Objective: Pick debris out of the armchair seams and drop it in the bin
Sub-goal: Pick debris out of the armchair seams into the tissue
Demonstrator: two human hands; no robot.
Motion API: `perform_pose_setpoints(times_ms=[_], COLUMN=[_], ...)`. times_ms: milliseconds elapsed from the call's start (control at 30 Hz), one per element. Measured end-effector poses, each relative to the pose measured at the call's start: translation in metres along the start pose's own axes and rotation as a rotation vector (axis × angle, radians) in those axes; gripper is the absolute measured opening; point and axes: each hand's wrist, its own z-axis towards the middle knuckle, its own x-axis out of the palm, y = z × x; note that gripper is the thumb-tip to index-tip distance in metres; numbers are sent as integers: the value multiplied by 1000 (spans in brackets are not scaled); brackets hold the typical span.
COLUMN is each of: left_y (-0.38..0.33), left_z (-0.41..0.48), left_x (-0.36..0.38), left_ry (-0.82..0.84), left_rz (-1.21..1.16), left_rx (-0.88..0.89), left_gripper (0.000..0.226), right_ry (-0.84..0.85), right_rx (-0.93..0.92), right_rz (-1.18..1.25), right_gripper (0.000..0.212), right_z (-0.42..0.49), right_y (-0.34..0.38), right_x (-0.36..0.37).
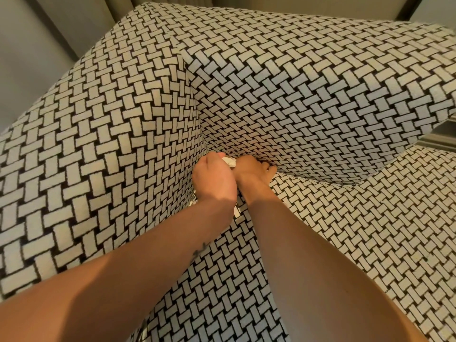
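Note:
An armchair (308,99) in black-and-cream basket-weave fabric fills the view. Both hands meet at the back left corner of the seat, where arm, backrest and cushion join. My left hand (213,180) is curled into a fist around a crumpled white scrap of paper (230,161) that pokes out above its knuckles. My right hand (254,170) lies beside it, its fingertips pushed into the seam under the backrest and partly hidden there. No bin is in view.
The chair's left arm (98,144) rises at the left and the seat cushion (357,243) spreads to the right. A grey wall and curtain folds (61,18) stand behind the chair.

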Motion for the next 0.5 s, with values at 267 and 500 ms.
perform_pose_setpoints(times_ms=[267, 500], left_y=[2, 3], left_z=[1, 3], left_x=[0, 0], left_ry=[-2, -8], left_rz=[12, 36], left_rx=[49, 62], left_gripper=[33, 34], right_ry=[-194, -292], right_rx=[-42, -128], right_rz=[61, 137], right_gripper=[28, 31], right_z=[-1, -3], right_y=[-6, -13], right_x=[16, 20])
